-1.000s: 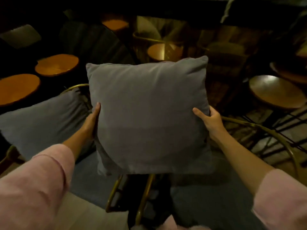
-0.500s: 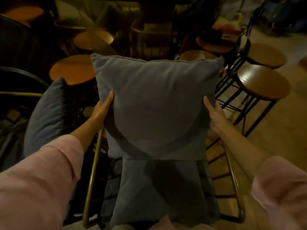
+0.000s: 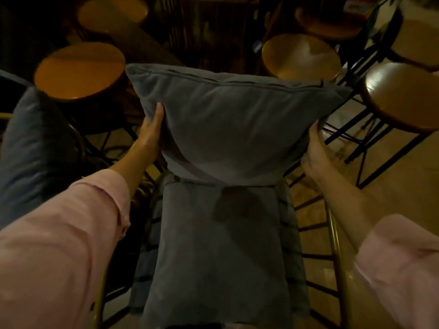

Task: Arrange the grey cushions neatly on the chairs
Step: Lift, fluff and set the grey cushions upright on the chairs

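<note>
1. The left hand [image 3: 152, 131], at about 9 o'clock of the square grey fabric cushion [image 3: 228, 129], is closed on the cushion's left edge, thumb on the near face and fingers hidden behind it.
2. The right hand [image 3: 317, 153], at about 4 o'clock of the cushion, clasps its right lower edge; the hand is blurred, so its finger positions cannot be told exactly.
3. Both arms wear pink long sleeves [image 3: 59, 233].
4. The cushion stands upright, its bottom edge touching the far end of the grey padded seat [image 3: 218, 257] of a chair with a gold metal frame [image 3: 335, 245].
5. At 9 o'clock of the frame, a second grey cushion [image 3: 35, 148] leans on a neighbouring chair.
6. Round wooden stools [image 3: 79, 70] stand beyond, from 10 to 2 o'clock.
</note>
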